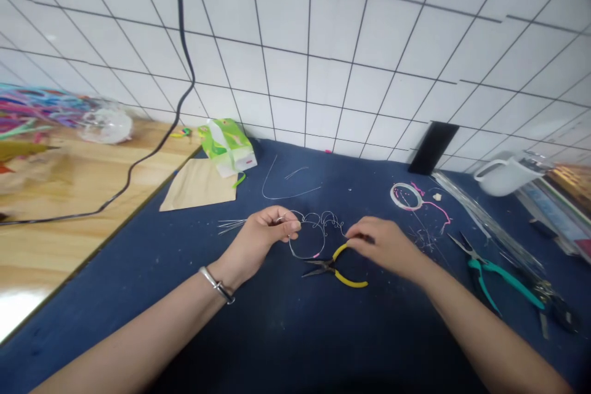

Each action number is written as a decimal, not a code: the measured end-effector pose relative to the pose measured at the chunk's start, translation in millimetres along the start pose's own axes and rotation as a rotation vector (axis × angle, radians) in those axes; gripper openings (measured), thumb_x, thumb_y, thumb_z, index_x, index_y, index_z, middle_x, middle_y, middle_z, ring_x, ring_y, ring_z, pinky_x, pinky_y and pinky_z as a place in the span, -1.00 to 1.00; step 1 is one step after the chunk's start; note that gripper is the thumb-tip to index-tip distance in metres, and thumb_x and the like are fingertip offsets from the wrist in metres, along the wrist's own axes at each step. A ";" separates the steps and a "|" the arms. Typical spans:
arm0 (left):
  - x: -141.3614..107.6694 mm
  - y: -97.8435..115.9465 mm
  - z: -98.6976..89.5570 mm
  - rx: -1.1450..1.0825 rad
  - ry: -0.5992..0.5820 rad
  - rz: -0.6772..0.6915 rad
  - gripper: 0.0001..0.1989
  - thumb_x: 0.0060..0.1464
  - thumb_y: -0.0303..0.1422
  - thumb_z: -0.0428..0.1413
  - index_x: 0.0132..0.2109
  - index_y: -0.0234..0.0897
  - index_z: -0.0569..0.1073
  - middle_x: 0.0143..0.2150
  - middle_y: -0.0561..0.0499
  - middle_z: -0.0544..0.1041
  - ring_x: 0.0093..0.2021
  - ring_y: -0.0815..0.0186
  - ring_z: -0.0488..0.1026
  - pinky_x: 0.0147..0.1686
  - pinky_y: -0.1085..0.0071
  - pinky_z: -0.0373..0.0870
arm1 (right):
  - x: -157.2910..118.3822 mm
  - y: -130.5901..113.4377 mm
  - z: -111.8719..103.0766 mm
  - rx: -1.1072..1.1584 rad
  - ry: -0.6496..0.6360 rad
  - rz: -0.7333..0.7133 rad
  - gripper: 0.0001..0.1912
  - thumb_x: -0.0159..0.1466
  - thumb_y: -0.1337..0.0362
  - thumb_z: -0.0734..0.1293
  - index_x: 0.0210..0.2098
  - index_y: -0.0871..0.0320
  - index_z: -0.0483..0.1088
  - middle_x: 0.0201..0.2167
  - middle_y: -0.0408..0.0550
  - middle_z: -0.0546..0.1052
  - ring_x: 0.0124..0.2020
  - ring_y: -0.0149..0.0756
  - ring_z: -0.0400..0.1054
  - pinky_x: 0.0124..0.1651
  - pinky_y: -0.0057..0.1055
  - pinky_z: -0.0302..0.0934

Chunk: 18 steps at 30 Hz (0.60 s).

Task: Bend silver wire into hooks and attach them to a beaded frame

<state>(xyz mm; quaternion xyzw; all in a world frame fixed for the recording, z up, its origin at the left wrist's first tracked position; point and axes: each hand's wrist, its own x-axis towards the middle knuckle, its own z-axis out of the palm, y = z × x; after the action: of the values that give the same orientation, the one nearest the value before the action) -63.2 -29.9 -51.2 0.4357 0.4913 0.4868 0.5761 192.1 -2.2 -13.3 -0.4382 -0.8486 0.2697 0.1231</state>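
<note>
My left hand [270, 234], with a silver bracelet at its wrist, pinches a thin wire ring [307, 257] that carries a small pink mark. Curly loops of wire [330, 217] run from the ring toward the right. At their far end my right hand [378, 243] is closed, its thumb and fingertips on the wire end. Yellow-handled pliers [329, 266] lie on the blue cloth between the hands, jaws parted and pointing left, the upper handle reaching my right fingertips. Straight wire pieces [228, 224] stick out behind my left hand.
Teal pliers [484, 265] lie at the right, near a white ring [406, 196] with pink cord and wire scraps. A white mug [510, 175] stands by the tiled wall. A green packet [228, 144] and beige sheet [201, 184] are at the back left. A black cable [180, 31] hangs in front.
</note>
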 end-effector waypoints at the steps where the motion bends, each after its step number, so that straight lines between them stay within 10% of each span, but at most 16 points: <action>1: -1.1 1.4 4.9 -0.030 0.014 0.009 -0.87 -0.08 -0.38 0.21 -0.37 -0.32 0.43 -0.46 0.05 0.45 -0.46 0.43 0.36 -0.44 0.52 0.25 | -1.2 -8.6 8.9 0.085 -0.017 0.002 -0.82 0.17 0.16 0.26 -0.30 0.04 0.45 -0.34 -0.10 0.45 -0.38 -0.36 0.31 -0.31 -0.42 0.14; 18: 12.3 -1.7 46.4 -0.169 -0.019 0.006 -0.86 -0.08 -0.37 0.21 -0.36 -0.32 0.41 -0.47 0.07 0.45 -0.45 0.45 0.37 -0.44 0.53 0.24 | -0.5 1.2 23.4 0.743 0.002 0.288 -0.75 0.08 0.10 0.33 -0.43 0.18 0.44 -0.54 -0.15 0.41 -0.53 -0.47 0.21 -0.43 -0.49 0.11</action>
<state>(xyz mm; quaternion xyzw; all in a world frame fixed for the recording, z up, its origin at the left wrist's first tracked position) -16.5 -19.2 -48.2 0.3915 0.4415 0.5242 0.6141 182.7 -10.2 -33.3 -0.4787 -0.6230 0.5724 0.2348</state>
